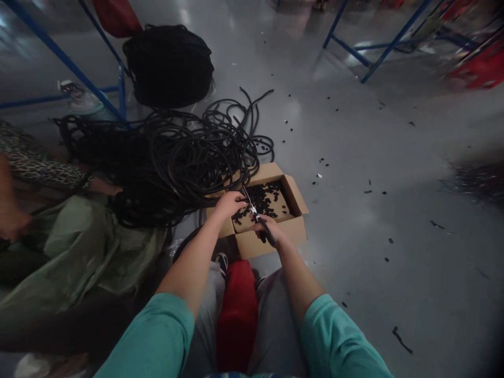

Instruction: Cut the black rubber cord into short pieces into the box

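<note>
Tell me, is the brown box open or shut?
Open. The cardboard box has its flaps spread outward, and small black pieces show inside, over part of its bottom.

Cutter blades (250, 200) blurred, red item (482, 67) (perhaps a crate) cut off

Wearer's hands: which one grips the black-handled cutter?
The right hand: its fingers wrap the handles of the cutter. The left hand is beside the blades instead.
</note>
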### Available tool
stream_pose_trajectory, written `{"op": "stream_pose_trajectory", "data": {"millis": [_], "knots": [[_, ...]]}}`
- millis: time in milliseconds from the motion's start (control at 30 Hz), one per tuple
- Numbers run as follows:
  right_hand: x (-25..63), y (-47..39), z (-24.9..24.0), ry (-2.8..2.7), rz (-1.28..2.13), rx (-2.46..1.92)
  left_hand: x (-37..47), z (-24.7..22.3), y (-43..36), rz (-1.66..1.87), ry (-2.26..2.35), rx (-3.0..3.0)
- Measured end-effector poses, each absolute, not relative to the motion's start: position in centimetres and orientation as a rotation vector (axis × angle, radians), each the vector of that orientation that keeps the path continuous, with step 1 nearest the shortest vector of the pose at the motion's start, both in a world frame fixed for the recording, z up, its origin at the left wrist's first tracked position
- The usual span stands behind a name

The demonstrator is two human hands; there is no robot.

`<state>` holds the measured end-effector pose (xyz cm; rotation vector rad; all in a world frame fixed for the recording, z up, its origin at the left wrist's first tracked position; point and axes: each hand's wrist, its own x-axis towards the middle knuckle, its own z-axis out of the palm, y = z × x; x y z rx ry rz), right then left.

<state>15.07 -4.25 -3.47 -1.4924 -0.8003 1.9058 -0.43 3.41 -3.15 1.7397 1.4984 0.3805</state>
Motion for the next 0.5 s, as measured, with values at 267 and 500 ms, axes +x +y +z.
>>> {"op": "stream_pose_trajectory", "data": {"millis": [267,500], "knots": [[15.14,-4.05,-2.80,-0.863,1.869,-1.581,-0.46,-3.12,3.50,0.236,1.452,1.785],[15.26,-4.11,-3.30,-0.837,1.863,-1.630,-0.67,-2.97,3.55,0.194,1.468,1.893]]}}
